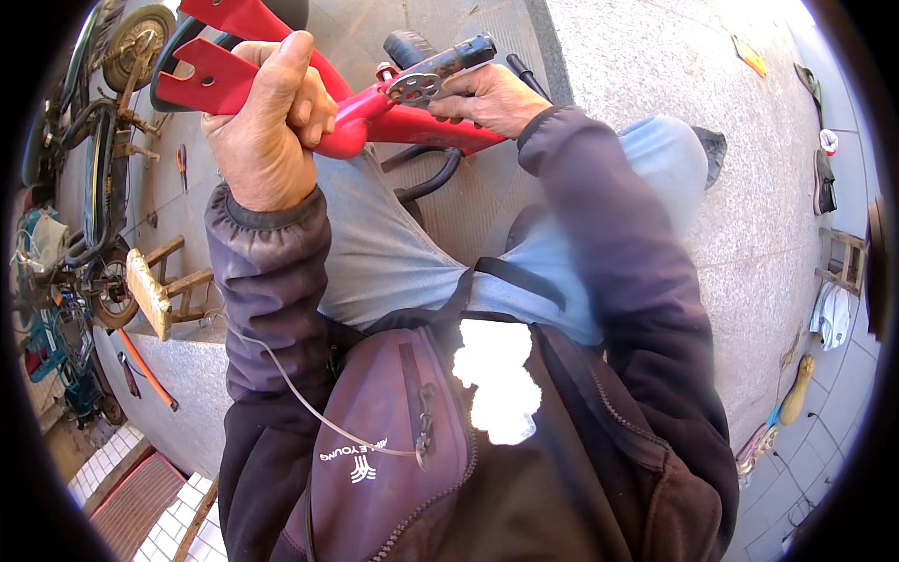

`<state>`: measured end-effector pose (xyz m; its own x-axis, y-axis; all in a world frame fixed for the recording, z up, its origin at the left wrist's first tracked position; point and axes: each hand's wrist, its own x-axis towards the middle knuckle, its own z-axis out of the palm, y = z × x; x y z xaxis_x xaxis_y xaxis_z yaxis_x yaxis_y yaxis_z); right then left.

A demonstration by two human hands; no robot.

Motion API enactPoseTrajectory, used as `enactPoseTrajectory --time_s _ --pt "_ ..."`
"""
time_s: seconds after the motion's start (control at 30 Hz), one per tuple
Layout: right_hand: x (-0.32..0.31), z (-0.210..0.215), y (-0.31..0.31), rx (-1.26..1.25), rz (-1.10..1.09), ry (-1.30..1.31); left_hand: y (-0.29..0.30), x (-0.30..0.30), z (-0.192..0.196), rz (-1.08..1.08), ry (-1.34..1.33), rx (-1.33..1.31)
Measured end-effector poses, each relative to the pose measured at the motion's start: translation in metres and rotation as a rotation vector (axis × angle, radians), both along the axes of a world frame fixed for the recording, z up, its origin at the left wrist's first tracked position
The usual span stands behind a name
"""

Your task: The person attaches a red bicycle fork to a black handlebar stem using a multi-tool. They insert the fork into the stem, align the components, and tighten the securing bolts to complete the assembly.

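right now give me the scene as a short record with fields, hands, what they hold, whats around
left hand: gripping the red frame near its forked end
right hand: holding a grey metal tool against the frame
frame: red, lying across the person's lap
worn: purple bag at the chest, with a thin white cord
left side: wooden stool, bicycles, pliers on the ground
right side: cloth on a small wooden stand
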<state>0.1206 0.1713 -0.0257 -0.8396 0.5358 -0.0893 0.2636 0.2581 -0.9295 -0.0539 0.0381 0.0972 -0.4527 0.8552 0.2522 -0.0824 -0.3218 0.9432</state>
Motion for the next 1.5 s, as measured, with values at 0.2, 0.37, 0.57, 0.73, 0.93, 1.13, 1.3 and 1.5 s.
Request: enactPoseTrajectory --time_s 0.2,0.37,0.57,0.73,0.93,1.13,1.3,1.5 --pt "0.000 0.001 0.000 -0.025 -0.001 -0.034 0.000 0.000 -0.001 -0.012 0.008 0.003" --pt "0.004 0.008 0.000 -0.036 -0.001 -0.040 -0.001 0.001 0.000 -0.015 0.009 0.011" --pt "0.004 0.009 -0.003 0.019 -0.016 -0.054 0.000 0.002 0.001 -0.015 0.005 0.010" --pt "0.004 0.012 -0.001 0.053 0.023 -0.092 -0.001 0.002 0.000 -0.004 0.011 0.010" --pt "0.007 0.015 -0.004 -0.168 0.020 -0.061 -0.003 0.003 0.001 -0.008 0.002 -0.003" --pt "0.010 0.017 -0.003 -0.190 0.092 0.000 -0.006 0.006 0.002 -0.021 0.003 -0.018" --pt "0.021 0.007 -0.008 -0.347 0.126 0.047 -0.028 0.016 -0.003 -0.062 -0.077 0.010" --pt "0.026 0.014 -0.020 -0.227 0.121 0.029 -0.044 0.013 0.003 -0.201 0.064 0.023"
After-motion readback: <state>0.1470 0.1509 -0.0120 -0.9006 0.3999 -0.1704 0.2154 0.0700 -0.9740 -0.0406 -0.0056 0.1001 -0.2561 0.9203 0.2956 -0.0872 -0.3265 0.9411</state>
